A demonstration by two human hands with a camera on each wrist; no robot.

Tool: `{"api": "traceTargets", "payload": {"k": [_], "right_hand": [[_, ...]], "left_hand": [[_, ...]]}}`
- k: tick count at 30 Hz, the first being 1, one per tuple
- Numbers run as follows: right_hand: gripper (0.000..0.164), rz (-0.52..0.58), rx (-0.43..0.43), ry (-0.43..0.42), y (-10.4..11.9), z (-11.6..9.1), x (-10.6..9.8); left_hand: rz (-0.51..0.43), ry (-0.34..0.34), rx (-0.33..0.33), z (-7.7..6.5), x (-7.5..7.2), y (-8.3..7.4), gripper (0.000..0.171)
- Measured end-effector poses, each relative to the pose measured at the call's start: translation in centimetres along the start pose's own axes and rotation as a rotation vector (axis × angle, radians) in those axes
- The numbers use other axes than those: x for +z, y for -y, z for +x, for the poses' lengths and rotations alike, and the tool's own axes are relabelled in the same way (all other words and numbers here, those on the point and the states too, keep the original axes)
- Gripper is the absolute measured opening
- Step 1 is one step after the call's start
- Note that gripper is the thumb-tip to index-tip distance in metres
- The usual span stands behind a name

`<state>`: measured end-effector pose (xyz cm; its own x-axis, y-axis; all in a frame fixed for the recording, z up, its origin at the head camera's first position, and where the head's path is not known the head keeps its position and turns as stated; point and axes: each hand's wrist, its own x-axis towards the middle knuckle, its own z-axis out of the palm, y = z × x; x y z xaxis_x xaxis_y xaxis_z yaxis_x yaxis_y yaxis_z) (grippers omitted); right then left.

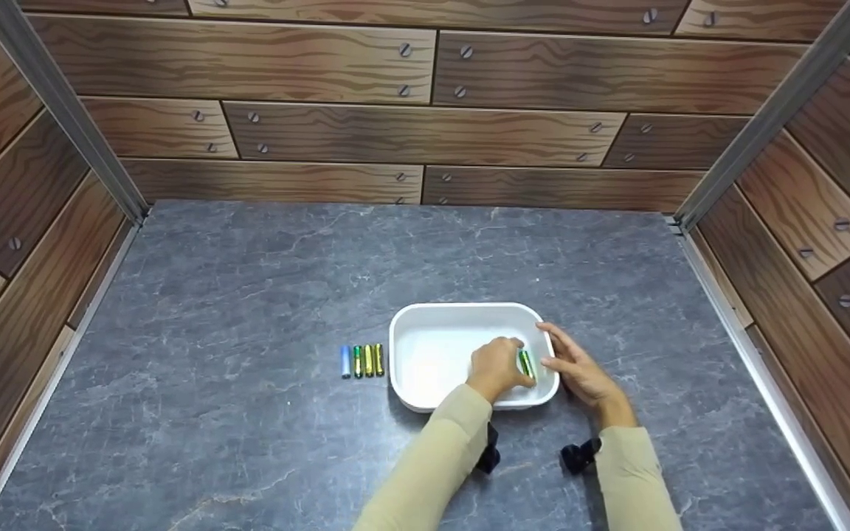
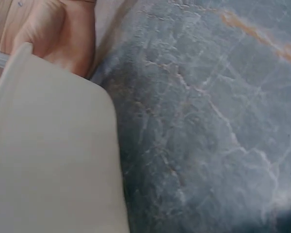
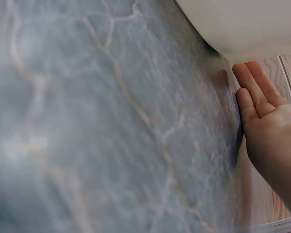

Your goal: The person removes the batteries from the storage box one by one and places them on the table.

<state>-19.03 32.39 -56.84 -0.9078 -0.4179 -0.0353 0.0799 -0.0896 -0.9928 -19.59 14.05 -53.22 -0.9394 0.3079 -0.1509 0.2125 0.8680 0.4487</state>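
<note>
A white plastic tub (image 1: 425,313) with rounded corners sits on the grey surface. My left hand (image 1: 497,366) reaches down inside it, thumb and fingers at the two ends of a green battery (image 1: 526,363) near the right wall. In the left wrist view the tub's pale side (image 2: 58,141) hides the fingers; only the palm and wrist (image 2: 63,39) show behind it. My right hand (image 1: 580,371) holds the tub's right side, thumb over the rim. The right wrist view shows its other fingers (image 3: 254,90) fairly straight, up against the outer wall.
Left of the tub several batteries stand side by side in a row: a blue one (image 1: 345,361), a green one (image 1: 357,361) and yellow-gold ones (image 1: 369,361). Wood-patterned panels (image 1: 322,133) enclose the back and sides, with metal posts at the corners.
</note>
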Motion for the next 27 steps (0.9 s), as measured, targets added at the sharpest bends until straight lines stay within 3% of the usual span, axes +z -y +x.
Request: {"api": "traceTargets", "payload": {"k": [11, 19, 27], "right_hand": [[0.054, 0.008, -0.013, 0.004, 0.03, 0.03, 0.0], [0.055, -0.003, 0.009, -0.01, -0.01, 0.13, 0.11], [0.057, -0.018, 0.011, -0.037, 0.04, 0.11, 0.14]], "left_hand": [[0.092, -0.024, 0.03, 0.21, 0.51, -0.16, 0.04], [0.128, -0.033, 0.047, 0.16, 0.32, -0.12, 0.037], [0.098, -0.023, 0.054, 0.13, -0.41, -0.23, 0.039]]}}
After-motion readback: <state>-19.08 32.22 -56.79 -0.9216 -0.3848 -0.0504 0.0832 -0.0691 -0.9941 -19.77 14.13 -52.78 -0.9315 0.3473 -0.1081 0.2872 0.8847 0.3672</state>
